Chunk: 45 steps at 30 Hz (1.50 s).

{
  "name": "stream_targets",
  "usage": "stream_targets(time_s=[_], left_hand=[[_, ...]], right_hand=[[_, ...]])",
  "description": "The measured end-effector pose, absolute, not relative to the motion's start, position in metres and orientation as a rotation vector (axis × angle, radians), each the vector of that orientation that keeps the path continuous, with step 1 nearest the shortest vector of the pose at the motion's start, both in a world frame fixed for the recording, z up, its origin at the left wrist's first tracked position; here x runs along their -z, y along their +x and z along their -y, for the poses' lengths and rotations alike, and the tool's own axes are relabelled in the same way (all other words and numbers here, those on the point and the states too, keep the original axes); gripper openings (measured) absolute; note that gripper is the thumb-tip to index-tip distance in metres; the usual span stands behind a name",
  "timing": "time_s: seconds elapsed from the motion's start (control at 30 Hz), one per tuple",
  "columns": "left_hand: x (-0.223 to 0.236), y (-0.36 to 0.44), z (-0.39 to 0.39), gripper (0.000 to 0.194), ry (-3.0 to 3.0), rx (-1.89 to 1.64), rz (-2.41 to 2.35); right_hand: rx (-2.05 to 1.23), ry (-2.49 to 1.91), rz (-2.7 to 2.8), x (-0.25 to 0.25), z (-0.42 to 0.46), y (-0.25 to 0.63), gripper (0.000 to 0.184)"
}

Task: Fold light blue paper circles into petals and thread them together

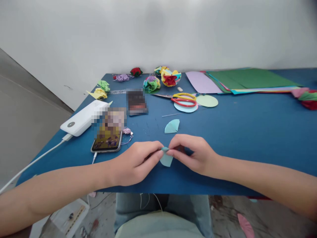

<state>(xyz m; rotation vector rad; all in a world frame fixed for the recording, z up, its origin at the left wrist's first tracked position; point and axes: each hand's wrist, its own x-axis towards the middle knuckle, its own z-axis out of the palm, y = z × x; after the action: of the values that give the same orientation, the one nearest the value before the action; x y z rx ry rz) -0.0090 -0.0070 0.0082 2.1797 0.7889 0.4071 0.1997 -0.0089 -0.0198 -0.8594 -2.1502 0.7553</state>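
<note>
Near the table's front edge, my left hand (pixel 141 162) and my right hand (pixel 194 153) meet over a small piece of light blue paper (pixel 166 160). Thumb and forefinger of each hand pinch its upper edge, and the paper's lower part hangs below the fingertips. Just beyond lies a folded light blue paper wedge (pixel 172 126), flat on the table and touched by neither hand. Farther back, scissors (pixel 183 99) with yellow and red handles rest partly over a pale blue paper circle (pixel 185 107). Beside them is a pale green paper circle (pixel 207 100).
A phone (pixel 107 135) with a charm and a white power bank (pixel 84 118) with cables occupy the left side. Crumpled paper flowers (pixel 170 78) line the back. Coloured paper sheets (pixel 252 80) are stacked at back right. The blue table (pixel 247 132) meets a pale wall.
</note>
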Motion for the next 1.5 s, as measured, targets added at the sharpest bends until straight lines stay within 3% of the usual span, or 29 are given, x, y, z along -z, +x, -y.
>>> stream_targets(time_s=[0.1,0.33,0.77,1.03,1.17,1.37,1.5], left_hand=[[-0.0109,-0.0095,0.005,0.031,1.982,-0.392,-0.806],[-0.0096,-0.0091,0.0032,0.027,1.898,-0.381,-0.822],[-0.0041,-0.0076,0.0011,0.018,2.301,-0.486,-0.812],[-0.0045,-0.0099,0.005,0.016,2.318,-0.538,-0.799],[-0.0039,-0.0091,0.0034,0.016,2.324,-0.538,-0.816],[-0.0042,-0.0083,0.0053,0.02,2.183,-0.482,-0.911],[-0.0028,-0.0082,0.007,0.021,2.12,-0.488,-0.894]], right_hand=[[-0.761,-0.873,2.09,0.0199,0.01,0.1998,0.005],[-0.758,-0.781,2.096,0.021,0.0111,0.2031,0.01],[-1.036,-0.823,2.075,0.0161,0.0099,0.1988,0.002],[-1.203,-0.97,1.993,0.0178,0.0083,0.1967,0.016],[-1.13,-0.972,2.004,0.0191,0.0083,0.1975,0.015],[-0.576,-0.85,2.106,0.0221,0.0118,0.1995,0.011],[-0.434,-0.811,2.141,0.0233,0.0118,0.1982,0.013]])
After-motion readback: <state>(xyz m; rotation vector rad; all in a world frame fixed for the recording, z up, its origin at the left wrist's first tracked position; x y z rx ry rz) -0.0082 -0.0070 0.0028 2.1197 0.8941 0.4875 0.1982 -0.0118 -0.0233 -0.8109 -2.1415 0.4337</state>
